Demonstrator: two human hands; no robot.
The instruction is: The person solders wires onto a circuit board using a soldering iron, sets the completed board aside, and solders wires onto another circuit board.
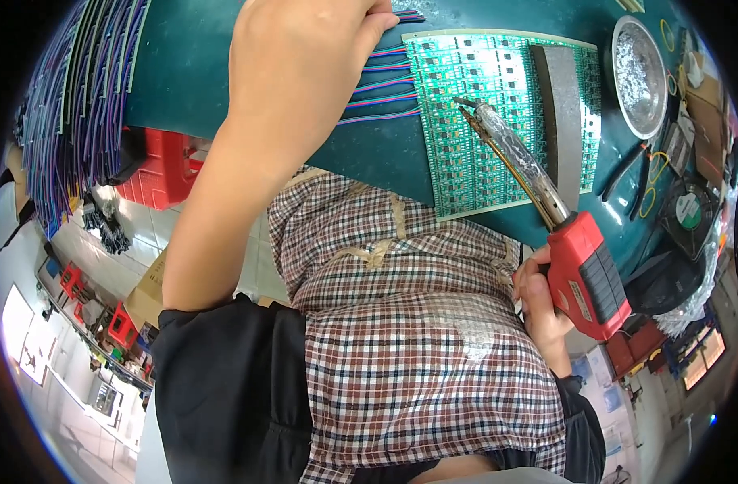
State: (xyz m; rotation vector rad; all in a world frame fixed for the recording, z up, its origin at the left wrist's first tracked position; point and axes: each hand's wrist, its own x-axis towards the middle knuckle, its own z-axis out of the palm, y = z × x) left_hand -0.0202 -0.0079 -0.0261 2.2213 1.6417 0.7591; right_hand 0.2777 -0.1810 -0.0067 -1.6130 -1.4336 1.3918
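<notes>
My left hand [308, 56] reaches over to the far edge of the table, thumb and fingers pinched on a thin multicoloured ribbon wire [412, 16]. My right hand [540, 302] is closed around the red handle of a soldering gun [583, 274], low at the right. Its tip hovers over or touches a green panel of small circuit boards [458, 153]; I cannot tell which. Several ribbon wires [385, 83] run from the panel's left edge toward and under my left hand and wrist. A dark curved bar [560, 121] lies across the panel's right part.
A metal bowl [655, 113] with silvery bits stands right of the panel. Cutters [627, 173], yellow wire loops [655, 173] and a round black spool [690, 210] lie nearby. Many wired board strips [87, 105] hang over the left table edge, near a red stool [155, 173].
</notes>
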